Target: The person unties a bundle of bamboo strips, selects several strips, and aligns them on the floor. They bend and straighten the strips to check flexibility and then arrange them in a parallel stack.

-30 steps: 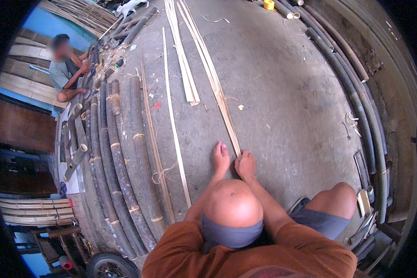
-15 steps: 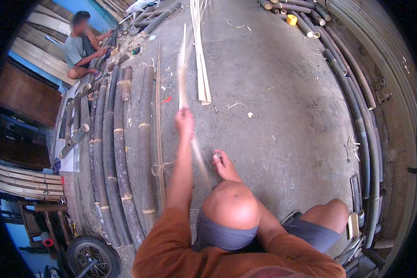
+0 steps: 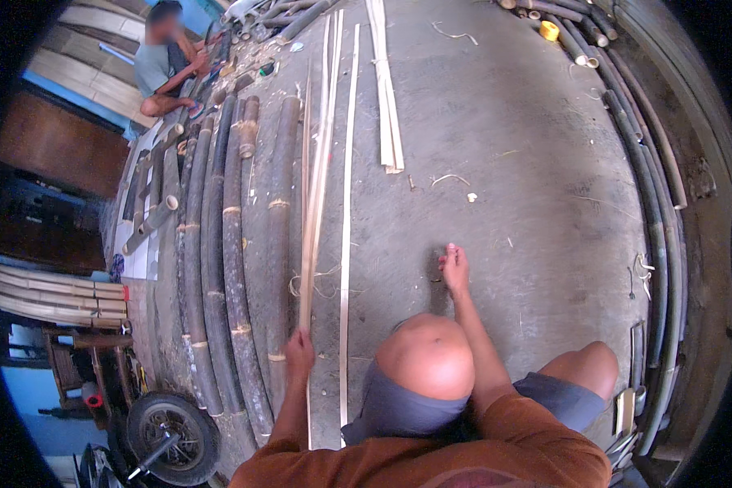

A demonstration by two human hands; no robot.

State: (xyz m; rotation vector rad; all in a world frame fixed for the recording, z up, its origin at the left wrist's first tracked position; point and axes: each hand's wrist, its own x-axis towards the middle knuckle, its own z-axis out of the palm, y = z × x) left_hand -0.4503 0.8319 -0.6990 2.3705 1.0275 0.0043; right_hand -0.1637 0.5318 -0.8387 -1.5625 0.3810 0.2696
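Low at the left of the knee, my left hand (image 3: 298, 351) is closed around long, pale bamboo strips (image 3: 314, 236) that reach away from me along the floor. Just right of them lies a single narrow bamboo strip (image 3: 347, 203), untouched. My right hand (image 3: 455, 267) hovers over the concrete beyond the raised knee. Its fingers are curled in, and whether anything is between them is hidden. Farther off, a flat bundle of pale strips (image 3: 389, 122) rests on the floor, apart from both hands.
Dark bamboo poles (image 3: 234, 268) lie side by side on my left. More poles (image 3: 655, 236) line the right wall, near a yellow roll (image 3: 549, 31). Another person (image 3: 159, 69) squats at far left. A wheel (image 3: 173, 439) is at lower left.
My left hand has drawn back toward me and left with the strips, leaving the single strip on the floor. My right hand has moved forward and right. The view has shifted slightly.
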